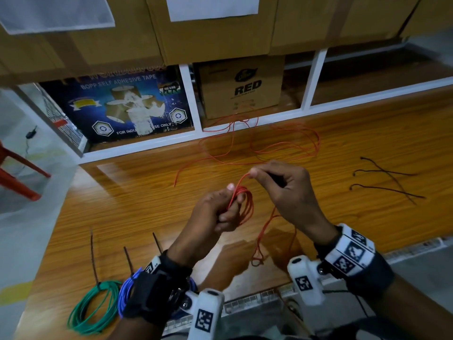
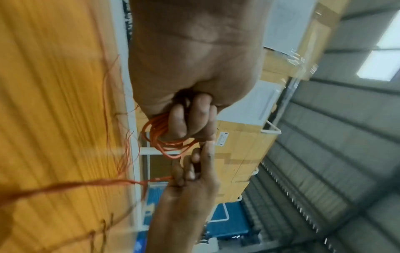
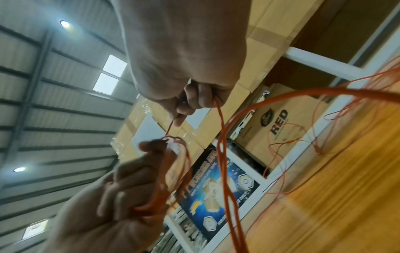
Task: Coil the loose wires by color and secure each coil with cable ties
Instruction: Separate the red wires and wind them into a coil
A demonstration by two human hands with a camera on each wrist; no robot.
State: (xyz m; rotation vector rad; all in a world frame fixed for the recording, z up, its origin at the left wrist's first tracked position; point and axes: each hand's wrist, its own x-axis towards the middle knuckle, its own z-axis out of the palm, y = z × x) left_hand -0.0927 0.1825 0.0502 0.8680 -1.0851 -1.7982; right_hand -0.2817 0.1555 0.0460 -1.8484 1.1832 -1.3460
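Nearest the wearer, at the near edge of the glossy orange-brown wooden table (image 1: 147, 192), lies a tied coil of thin green wire (image 1: 92, 307). Touching it on its right is a coil of blue wire (image 1: 125, 293), partly hidden under the left wrist strap. Three black cable ties (image 1: 92, 256) stick up around these two coils; which tie binds which coil is hard to tell.

Above the table's near-middle, the left hand (image 1: 215, 212) has its fingers curled round a small coil of thin red wire (image 1: 242, 204), thumb pressed on top of the loops. The left wrist view shows the loops hanging off the curled fingers (image 2: 184, 123).

Just right of it and a little farther out, the right hand (image 1: 284, 190) pinches the red strand between thumb and forefinger. The strand runs straight down to the coil. A slack length drops from this hand to the table's near edge.

Farther out, the loose red wire (image 1: 282, 146) sprawls in wide loops across the table's middle. Right of that, well apart, lie spare black cable ties (image 1: 384, 180), crossed.

At the table's far edge stands a white-framed shelf (image 1: 188, 99). It holds a blue adhesive-tape carton (image 1: 117, 106) and a brown cardboard box printed RED (image 1: 242, 87).
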